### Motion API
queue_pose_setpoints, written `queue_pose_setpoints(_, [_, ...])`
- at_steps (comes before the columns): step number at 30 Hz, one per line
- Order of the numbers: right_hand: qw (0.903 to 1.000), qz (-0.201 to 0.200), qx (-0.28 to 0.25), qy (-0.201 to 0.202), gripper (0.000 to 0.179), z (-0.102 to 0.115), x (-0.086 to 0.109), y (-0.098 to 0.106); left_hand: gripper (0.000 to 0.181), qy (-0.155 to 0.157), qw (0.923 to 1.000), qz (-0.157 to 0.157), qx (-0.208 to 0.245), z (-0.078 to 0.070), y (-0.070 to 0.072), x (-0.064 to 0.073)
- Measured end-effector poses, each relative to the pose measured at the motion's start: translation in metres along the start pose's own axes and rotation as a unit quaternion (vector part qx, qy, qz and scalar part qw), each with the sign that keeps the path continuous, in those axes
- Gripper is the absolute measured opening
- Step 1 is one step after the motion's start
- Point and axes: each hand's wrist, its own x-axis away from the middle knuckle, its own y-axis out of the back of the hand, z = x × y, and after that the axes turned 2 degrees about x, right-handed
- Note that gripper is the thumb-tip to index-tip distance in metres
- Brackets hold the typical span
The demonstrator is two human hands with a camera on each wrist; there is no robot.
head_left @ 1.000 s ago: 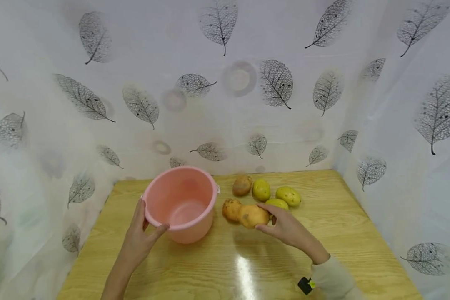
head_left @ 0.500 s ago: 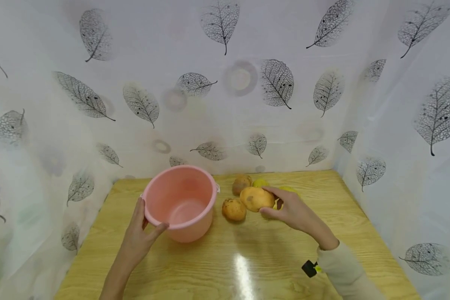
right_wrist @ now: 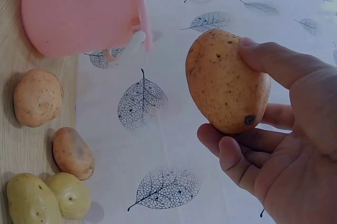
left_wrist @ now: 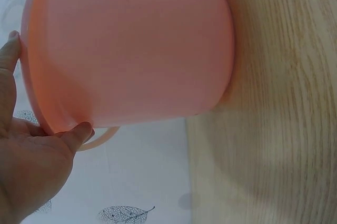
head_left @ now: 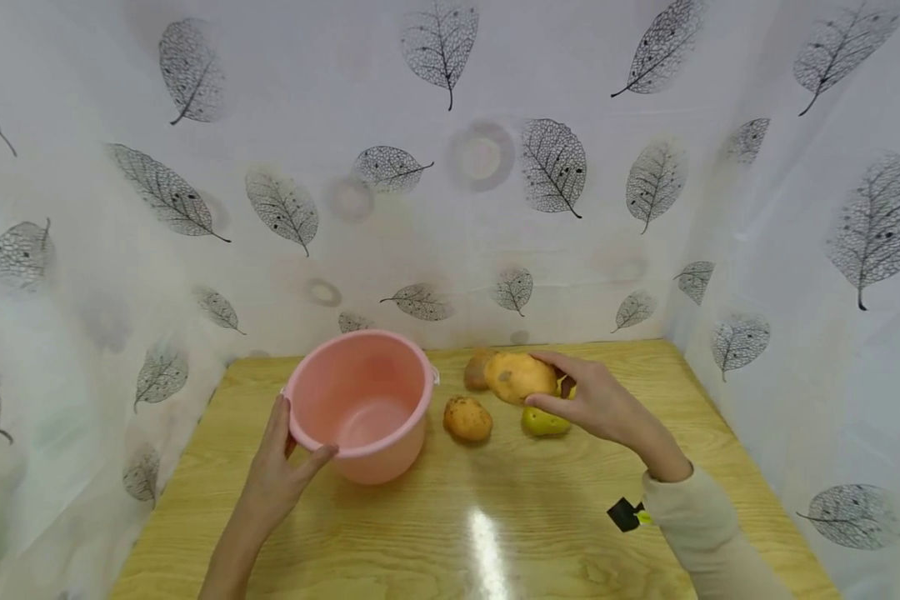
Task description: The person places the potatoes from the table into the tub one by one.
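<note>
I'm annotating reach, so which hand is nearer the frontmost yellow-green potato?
Right. The right hand, holding a brown potato, is raised close by the yellow-green potato; the left hand is well off to its left, holding the pink bucket.

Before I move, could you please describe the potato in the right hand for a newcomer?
On the wooden table stands a pink bucket. To its right in the head view, the right hand grips a tan potato. It bears a dark spot in the right wrist view and, unlike the potatoes lying on the table, is held up in the air.
</note>
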Motion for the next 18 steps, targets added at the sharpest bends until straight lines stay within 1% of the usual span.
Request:
queue_pose_setpoints(4, [1.0000,0.003,-0.002,0.001,0.058,0.000,0.000,0.001,0.111,0.006,1.0000,0.000,-0.005,0.000,0.000,0.000])
queue_pose_setpoints(11, [0.9999,0.008,-0.006,-0.002,0.062,0.000,-0.001,-0.002,0.111,0.002,1.0000,0.001,-0.001,0.003,-0.001,0.000])
queue_pose_setpoints(18, [0.9999,0.009,-0.009,0.009,0.061,0.004,-0.011,-0.009,0.110,0.005,1.0000,0.001,-0.002,0.003,0.000,0.000])
